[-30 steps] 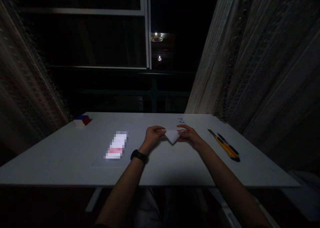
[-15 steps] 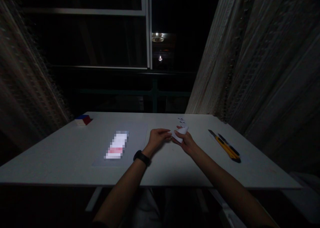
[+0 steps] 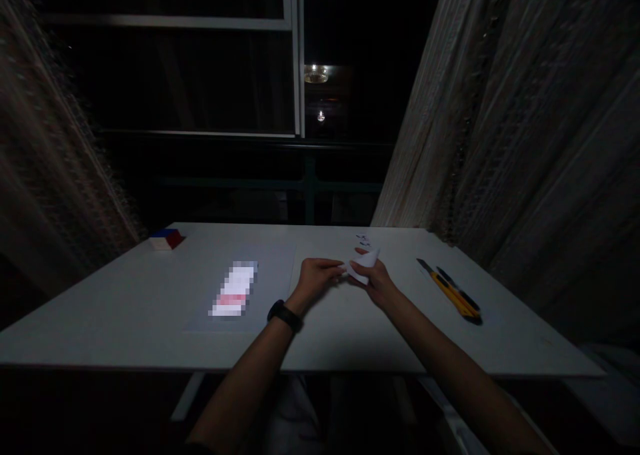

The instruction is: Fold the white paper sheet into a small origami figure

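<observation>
Scene is dim. At the far left corner of the white desk (image 3: 125, 308) sits a small cube (image 3: 165, 239) with red, blue and white faces, well apart from the hands. Nearer the middle a flat sheet (image 3: 260, 268) lies on the desk; its printing is blurred and cannot be read. The left hand (image 3: 315, 278), a dark wristband (image 3: 284, 314) on its wrist, is closed with the fingertips pinching the left edge of a folded white paper (image 3: 364, 265). This paper is at mid-desk, towards the far side, and appears raised slightly off the surface and tilted. The right hand (image 3: 377, 283) grips the same paper from below and to the right, fingers curled around it. Just beyond the paper, small dark scraps (image 3: 363, 239) lie on the desk; what they are cannot be determined. On the right side a yellow utility knife (image 3: 447, 288) and a black pen (image 3: 457, 288) lie side by side, untouched, near the desk's right edge.
</observation>
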### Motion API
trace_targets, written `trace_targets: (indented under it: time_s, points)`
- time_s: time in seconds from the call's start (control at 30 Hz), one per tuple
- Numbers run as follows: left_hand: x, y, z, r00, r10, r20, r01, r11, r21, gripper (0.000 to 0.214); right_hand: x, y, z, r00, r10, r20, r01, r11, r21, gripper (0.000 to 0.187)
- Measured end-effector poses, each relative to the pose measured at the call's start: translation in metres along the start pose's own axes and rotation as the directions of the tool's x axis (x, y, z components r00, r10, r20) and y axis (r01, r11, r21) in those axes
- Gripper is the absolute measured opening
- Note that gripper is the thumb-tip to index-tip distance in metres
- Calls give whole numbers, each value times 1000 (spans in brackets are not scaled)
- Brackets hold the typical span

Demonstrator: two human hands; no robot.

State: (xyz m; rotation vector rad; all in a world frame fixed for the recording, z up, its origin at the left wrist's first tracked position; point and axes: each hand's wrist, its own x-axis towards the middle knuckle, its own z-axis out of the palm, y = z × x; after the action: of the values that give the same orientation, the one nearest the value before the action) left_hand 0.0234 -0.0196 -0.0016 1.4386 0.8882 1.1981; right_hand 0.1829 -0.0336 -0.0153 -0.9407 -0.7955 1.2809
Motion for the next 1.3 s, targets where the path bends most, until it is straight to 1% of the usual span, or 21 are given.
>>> trace_targets:
  time_s: [0.17,0.33,0.67,0.83,1.13,1.3]
  points:
    - [2,-3,-1,1000,11,-2,-11,1000,22,32,1,0,1,999,-35,-1,35,999,-3,63]
    - [1,-1,1,1000,-8,-19,8,1000,19,33,0,-1,3,998,-59,-17,59,998,-11,65]
    - [1,-2,0,1000,-5,10,5,1000,-10,33,0,-1,3,995,-97,-23,97,995,-31,65]
    - [1,0,0,1000,7,8,-7,1000,15,28,-2,-3,4,996,-86,-14,86,996,-27,65]
    - [1,-5,-1,1000,20,19,-20,1000,3,33,-3,-4,5,995,-99,-28,99,995,-20,64]
    - [2,-5,0,1000,1,7,-1,1000,8,33,-2,-4,5,995,-92,-43,91,995,-32,65]
